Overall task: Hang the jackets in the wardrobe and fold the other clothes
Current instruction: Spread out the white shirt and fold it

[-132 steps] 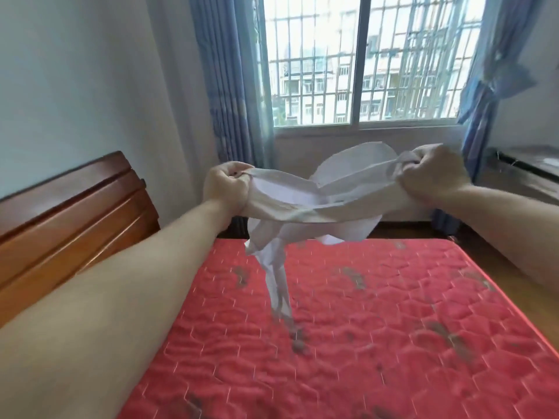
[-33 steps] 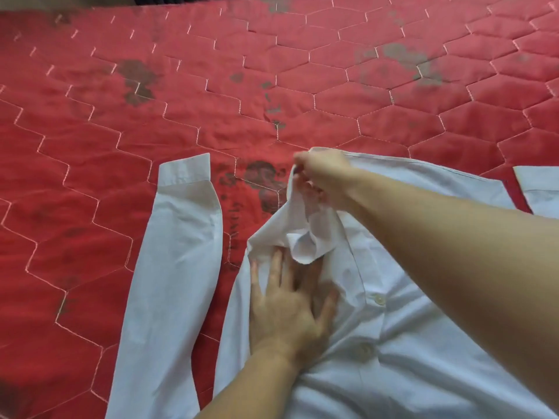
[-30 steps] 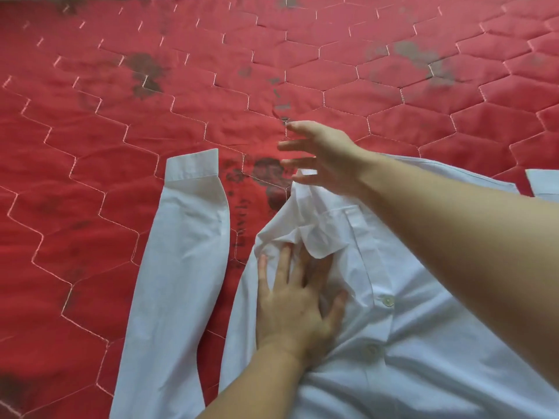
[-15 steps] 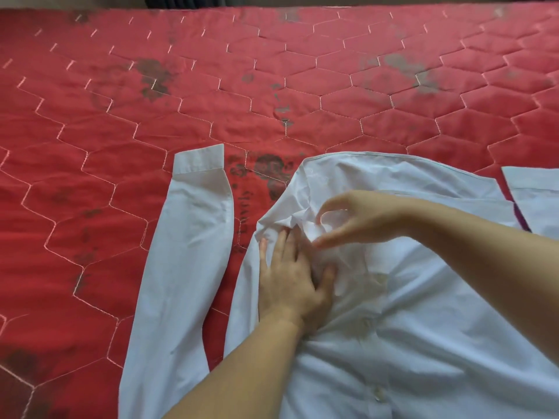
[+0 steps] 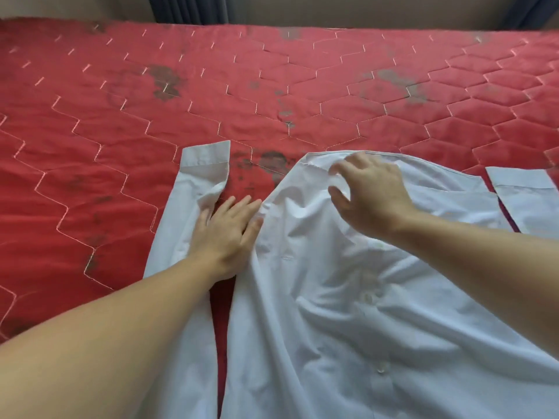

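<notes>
A white button-up shirt point(image 5: 332, 297) lies spread on the red quilted mattress point(image 5: 121, 122), buttons up, its hem toward the far side. Its left sleeve point(image 5: 193, 189) lies stretched out beside the body, and the cuff of the other sleeve point(image 5: 526, 195) shows at the right edge. My left hand point(image 5: 227, 231) lies flat with straight fingers across the gap between the left sleeve and the shirt's side edge. My right hand point(image 5: 372, 195) hovers over the hem with fingers spread and lightly bent, holding nothing.
The mattress stretches far to the left and ahead, with dark stains in several spots. Beyond its far edge runs a beige wall point(image 5: 363, 10) with a dark blue curtain point(image 5: 187, 7) hanging at the top.
My left hand slid left from the shirt's body onto the sleeve edge. My right hand let go of the bunched hem fabric and opened above it. The hem now lies flatter.
</notes>
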Action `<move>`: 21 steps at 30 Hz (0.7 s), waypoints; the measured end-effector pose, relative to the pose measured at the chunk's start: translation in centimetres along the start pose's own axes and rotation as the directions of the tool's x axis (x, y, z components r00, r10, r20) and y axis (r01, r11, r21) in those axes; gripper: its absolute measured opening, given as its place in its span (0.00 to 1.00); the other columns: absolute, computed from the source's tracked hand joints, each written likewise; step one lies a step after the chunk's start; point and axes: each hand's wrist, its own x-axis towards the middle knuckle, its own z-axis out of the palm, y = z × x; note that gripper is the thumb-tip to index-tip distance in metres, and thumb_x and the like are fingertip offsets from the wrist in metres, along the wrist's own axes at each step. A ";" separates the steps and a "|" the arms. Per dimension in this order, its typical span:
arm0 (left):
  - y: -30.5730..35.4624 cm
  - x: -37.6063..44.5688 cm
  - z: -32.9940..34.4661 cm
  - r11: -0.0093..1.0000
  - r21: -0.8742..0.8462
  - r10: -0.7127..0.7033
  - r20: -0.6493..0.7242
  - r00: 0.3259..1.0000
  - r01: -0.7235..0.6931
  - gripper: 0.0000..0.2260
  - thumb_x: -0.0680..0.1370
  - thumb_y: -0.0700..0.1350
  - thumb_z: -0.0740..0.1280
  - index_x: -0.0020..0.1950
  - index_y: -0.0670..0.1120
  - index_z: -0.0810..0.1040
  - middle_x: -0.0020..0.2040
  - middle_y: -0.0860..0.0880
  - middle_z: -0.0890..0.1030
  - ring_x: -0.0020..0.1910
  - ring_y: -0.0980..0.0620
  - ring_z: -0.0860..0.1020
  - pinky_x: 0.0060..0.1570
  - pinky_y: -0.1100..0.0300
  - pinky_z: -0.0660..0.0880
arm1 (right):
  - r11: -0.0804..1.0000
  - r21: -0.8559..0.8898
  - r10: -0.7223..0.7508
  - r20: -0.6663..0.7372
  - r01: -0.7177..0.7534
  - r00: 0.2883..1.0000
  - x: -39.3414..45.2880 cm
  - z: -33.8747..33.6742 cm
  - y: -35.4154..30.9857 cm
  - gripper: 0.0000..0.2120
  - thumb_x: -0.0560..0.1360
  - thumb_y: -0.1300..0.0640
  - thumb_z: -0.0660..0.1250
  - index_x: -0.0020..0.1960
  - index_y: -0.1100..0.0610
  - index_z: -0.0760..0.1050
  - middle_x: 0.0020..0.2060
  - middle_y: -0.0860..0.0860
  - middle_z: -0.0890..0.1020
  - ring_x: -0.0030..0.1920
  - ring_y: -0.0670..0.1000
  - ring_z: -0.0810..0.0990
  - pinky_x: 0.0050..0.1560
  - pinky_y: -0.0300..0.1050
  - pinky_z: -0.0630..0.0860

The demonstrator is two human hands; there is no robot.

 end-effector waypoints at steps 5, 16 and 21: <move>-2.7 -0.9 0.6 0.986 0.164 0.008 -0.117 0.993 0.011 0.30 0.75 0.62 0.40 0.77 0.62 0.59 0.79 0.58 0.56 0.78 0.56 0.50 0.74 0.50 0.43 | 0.992 0.060 -0.122 0.121 0.115 0.985 2.5 3.1 -5.1 0.16 0.79 0.47 0.58 0.63 0.51 0.73 0.62 0.49 0.77 0.63 0.55 0.74 0.62 0.50 0.67; -3.1 -0.6 1.2 0.983 0.182 0.034 -0.183 0.983 0.000 0.23 0.78 0.57 0.53 0.72 0.58 0.69 0.74 0.54 0.68 0.74 0.51 0.65 0.71 0.45 0.54 | 0.898 0.032 0.301 0.682 -0.439 0.667 11.9 0.2 -4.8 0.08 0.73 0.50 0.68 0.44 0.55 0.79 0.34 0.51 0.72 0.34 0.53 0.72 0.34 0.40 0.68; -3.2 -0.6 1.3 0.985 0.169 0.043 -0.182 0.982 -0.012 0.22 0.78 0.56 0.54 0.72 0.59 0.70 0.74 0.54 0.69 0.74 0.51 0.66 0.71 0.44 0.55 | 0.755 0.378 0.232 0.610 -0.536 0.757 14.9 0.0 -5.1 0.11 0.72 0.50 0.68 0.39 0.58 0.78 0.33 0.52 0.81 0.31 0.52 0.77 0.37 0.41 0.73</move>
